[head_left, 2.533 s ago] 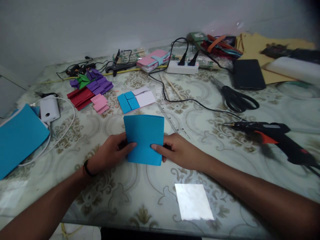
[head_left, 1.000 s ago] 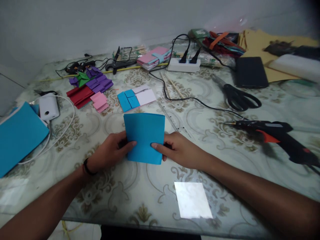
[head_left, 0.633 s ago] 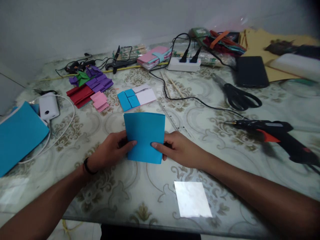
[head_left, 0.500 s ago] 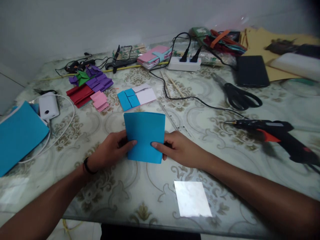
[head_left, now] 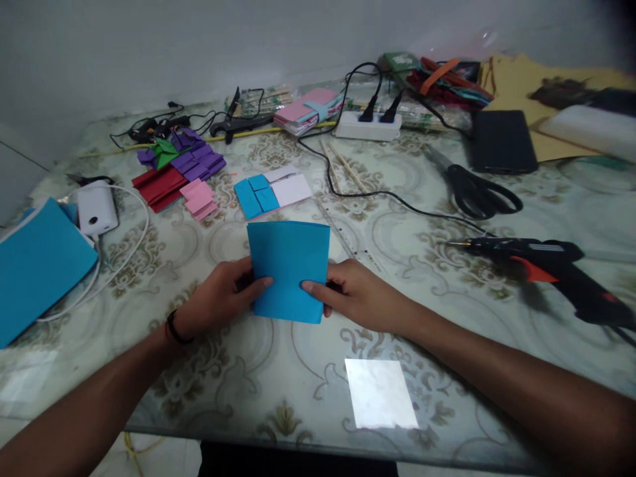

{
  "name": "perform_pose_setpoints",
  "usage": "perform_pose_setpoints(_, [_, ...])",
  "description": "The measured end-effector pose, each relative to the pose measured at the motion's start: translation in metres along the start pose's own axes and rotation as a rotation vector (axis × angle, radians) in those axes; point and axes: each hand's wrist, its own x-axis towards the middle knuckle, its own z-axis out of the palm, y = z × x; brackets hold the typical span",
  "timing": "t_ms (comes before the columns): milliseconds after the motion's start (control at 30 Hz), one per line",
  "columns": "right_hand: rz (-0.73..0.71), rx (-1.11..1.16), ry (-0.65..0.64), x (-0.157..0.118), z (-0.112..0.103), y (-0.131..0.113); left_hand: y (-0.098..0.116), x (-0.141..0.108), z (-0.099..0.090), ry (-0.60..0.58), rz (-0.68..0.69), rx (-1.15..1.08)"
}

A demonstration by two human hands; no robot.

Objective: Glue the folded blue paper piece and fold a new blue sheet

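Left hand (head_left: 218, 289) and right hand (head_left: 362, 295) still pinched the blue paper (head_left: 289, 255) mid-frame, grip unchanged, view shifted slightly since earlier.

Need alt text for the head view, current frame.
A person's bare left hand and right hand hold a blue rectangular paper by its sides over a pale floral-patterned table. Folded purple, red, green and pink papers lie beyond, leftward; black-handled metal scissors and a black-and-orange glue gun lie rightward.

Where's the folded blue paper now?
In the head view, the folded blue paper is near the centre, held between the left hand and the right hand, nearer the camera than the blue-and-white card.
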Motion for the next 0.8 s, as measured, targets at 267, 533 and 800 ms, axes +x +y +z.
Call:
perform_pose_setpoints(267, [-0.017,0.011,0.009,-0.0002,-0.0006,-0.0006,0.0010,0.0006,-0.0009,0.011,-0.011,0.033])
perform_pose_setpoints(533, [-0.026,0.013,0.013,-0.0002,-0.0006,0.0000,-0.0030,0.0004,-0.0001,0.018,-0.009,0.026])
perform_pose_setpoints(800, [-0.003,0.006,0.008,-0.0011,-0.0008,-0.0011,0.0000,0.0005,-0.0006,0.011,-0.026,0.042])
